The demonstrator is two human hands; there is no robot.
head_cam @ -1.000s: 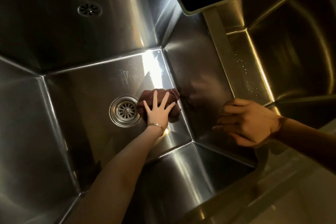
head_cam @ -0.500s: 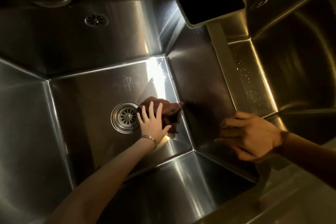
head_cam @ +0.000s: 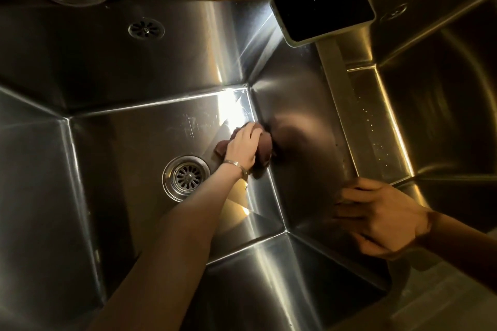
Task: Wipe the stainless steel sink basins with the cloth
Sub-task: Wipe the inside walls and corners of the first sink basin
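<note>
A dark reddish-brown cloth (head_cam: 265, 146) lies bunched on the floor of the left stainless steel sink basin (head_cam: 129, 140), pressed into the seam where the floor meets the right wall. It sits just beside the round drain strainer (head_cam: 187, 177), up and to its right. The right basin (head_cam: 443, 115) is dim.

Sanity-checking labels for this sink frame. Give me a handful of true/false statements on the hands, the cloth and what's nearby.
1. The left hand presses the cloth on the basin floor near the right wall. True.
2. The cloth covers the drain strainer. False: the strainer is uncovered, to the left of the cloth.
3. The right hand holds a second cloth. False: it holds nothing visible and rests at the divider between the basins.
4. A phone lies on the divider at the back, screen dark. True.
5. The left wrist wears a bracelet. True.
</note>
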